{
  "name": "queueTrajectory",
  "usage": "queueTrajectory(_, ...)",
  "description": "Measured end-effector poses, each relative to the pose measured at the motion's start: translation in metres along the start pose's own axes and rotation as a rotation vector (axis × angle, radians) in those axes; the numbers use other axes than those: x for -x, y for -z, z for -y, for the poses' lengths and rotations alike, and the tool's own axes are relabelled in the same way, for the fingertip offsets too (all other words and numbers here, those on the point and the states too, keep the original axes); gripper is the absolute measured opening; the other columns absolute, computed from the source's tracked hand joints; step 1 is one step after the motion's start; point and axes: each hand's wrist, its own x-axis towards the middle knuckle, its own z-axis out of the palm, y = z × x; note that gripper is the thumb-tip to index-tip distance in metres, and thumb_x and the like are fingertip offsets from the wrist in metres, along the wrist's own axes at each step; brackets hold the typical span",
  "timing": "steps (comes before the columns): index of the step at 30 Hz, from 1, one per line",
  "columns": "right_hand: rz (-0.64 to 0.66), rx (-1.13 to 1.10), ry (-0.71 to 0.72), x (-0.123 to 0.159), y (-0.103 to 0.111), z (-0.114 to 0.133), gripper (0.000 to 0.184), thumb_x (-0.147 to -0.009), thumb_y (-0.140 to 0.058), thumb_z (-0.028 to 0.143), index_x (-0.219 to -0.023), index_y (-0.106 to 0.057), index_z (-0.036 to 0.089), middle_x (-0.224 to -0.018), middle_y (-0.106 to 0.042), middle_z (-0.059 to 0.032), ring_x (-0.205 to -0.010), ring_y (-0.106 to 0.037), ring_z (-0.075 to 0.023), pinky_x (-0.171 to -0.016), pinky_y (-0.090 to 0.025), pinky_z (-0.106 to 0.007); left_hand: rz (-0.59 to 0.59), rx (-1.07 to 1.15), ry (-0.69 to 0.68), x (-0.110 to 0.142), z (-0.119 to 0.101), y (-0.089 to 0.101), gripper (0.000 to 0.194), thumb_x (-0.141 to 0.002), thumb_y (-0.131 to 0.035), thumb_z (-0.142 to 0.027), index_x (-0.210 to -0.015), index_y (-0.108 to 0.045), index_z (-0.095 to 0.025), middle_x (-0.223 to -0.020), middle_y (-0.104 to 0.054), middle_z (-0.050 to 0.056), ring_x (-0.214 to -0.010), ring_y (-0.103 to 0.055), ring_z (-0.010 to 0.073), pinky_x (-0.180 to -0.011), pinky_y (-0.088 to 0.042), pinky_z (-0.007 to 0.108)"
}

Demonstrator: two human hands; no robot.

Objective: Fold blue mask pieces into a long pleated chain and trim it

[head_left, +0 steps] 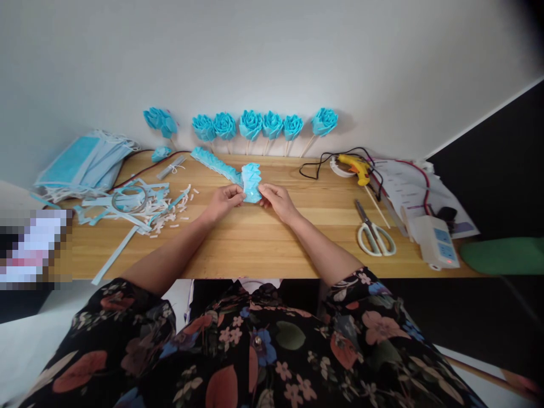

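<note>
Both my hands hold a light-blue folded strip [251, 182] with a zigzag edge, above the middle of the wooden table. My left hand [226, 202] pinches its lower left side, thumb and fingers together. At its lower right edge, the fingers of my right hand [278, 200] are closed on the same piece. The strip's long pleated tail [216, 165] stretches away to the back left, lying on the table. Some of the fingertips are hidden behind the strip.
Several blue flowers on sticks [250, 126] lean against the wall. A stack of face masks [80, 164] and cut scraps [127, 203] lie left. Scissors [374, 235], a yellow glue gun [356, 167], papers [408, 187] and a white power socket [437, 242] are right.
</note>
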Motion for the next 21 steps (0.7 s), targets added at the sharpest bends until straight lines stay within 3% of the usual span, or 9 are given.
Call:
queueTrajectory(16,-0.004,-0.023,0.021,0.0003,-0.0003,-0.0006,0.047,-0.085,-0.058,0.063,-0.068,-0.058,0.019,-0.061,-0.058,0.0019,-0.055,-0.051,-0.0099,-0.052,-0.039,-0.022,0.036,-0.012,-0.013,0.0017,-0.0006,-0.0006,0.038,-0.071,-0.073,-0.051,-0.069,-0.060,-0.016,-0.060,-0.058,-0.001,-0.057,-0.050,0.0107,-0.061,-0.040,0.024)
queueTrajectory(21,-0.037,-0.009,0.019,-0.0010,0.0008,-0.0043,0.045,-0.083,-0.062,0.062,-0.068,-0.056,0.020,-0.059,-0.056,0.0033,-0.054,-0.048,-0.0098,-0.053,-0.038,-0.023,0.067,-0.039,-0.074,0.0028,-0.0016,-0.0012,0.048,-0.081,-0.061,-0.061,-0.065,-0.061,-0.016,-0.062,-0.061,0.003,-0.060,-0.053,0.0125,-0.063,-0.044,0.026)
